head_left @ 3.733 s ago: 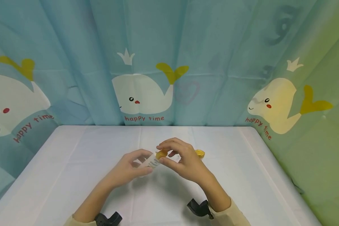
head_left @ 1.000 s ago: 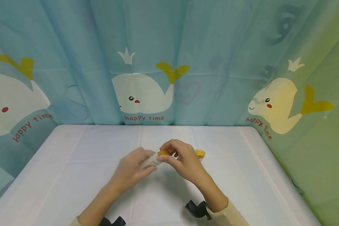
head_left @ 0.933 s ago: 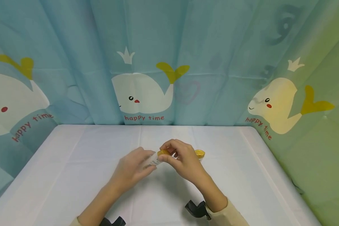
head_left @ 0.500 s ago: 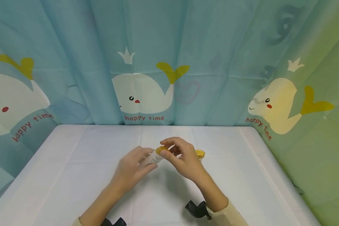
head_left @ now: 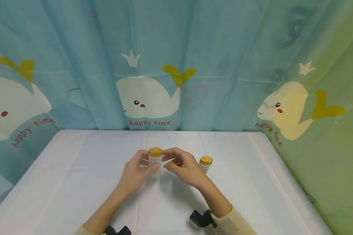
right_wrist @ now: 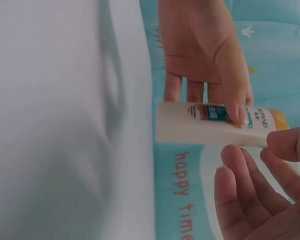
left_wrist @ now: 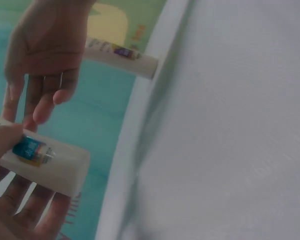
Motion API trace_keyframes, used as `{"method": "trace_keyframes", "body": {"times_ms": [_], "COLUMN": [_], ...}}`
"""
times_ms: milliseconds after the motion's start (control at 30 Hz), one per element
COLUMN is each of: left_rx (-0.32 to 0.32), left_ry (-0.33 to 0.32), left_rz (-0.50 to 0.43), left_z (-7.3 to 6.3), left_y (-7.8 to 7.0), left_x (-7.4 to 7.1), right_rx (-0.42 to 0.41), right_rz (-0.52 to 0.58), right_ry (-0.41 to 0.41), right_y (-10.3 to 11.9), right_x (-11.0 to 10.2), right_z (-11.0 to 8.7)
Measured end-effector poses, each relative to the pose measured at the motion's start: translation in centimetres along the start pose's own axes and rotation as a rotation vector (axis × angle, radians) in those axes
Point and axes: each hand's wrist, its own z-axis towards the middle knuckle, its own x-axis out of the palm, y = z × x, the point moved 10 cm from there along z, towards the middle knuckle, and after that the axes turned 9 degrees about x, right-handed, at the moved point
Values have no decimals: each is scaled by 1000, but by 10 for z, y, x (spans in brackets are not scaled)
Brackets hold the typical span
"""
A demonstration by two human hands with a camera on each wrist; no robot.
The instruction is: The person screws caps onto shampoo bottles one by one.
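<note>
A small white bottle [head_left: 155, 160] with a gold cap and a printed label stands nearly upright in my left hand [head_left: 136, 171], gripped between thumb and fingers. Its coloured front label [left_wrist: 29, 149] shows in the left wrist view. My right hand [head_left: 183, 165] is just right of the bottle, its fingers loosely bent and wrapped round nothing. The right fingertips [right_wrist: 229, 156] are close to the capped end; whether they touch it I cannot tell. A second white bottle [head_left: 205, 164] with a gold cap stands on the table behind my right hand.
The white-covered table [head_left: 100, 163] reaches back to a blue curtain [head_left: 223, 81] with printed whales. A green curtain [head_left: 326, 156] hangs along the right side. Black wrist mounts [head_left: 202, 218] sit at both sleeves.
The held bottle has turned from tilted to nearly upright and moved slightly left. My right hand has come off its cap, lowering a little, so the second bottle shows more fully.
</note>
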Motion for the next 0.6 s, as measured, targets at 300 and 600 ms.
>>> {"method": "trace_keyframes", "body": {"times_ms": [300, 600], "left_rx": [-40, -97], "left_ry": [31, 84], "left_rz": [-54, -93], "left_z": [-3, -6], "left_y": [20, 33], "left_x": [8, 15], "right_rx": [36, 34], "right_rz": [-34, -94], "right_ry": [-11, 12], "right_y": [-10, -18], "right_x": [7, 11], "right_z": [4, 7]}}
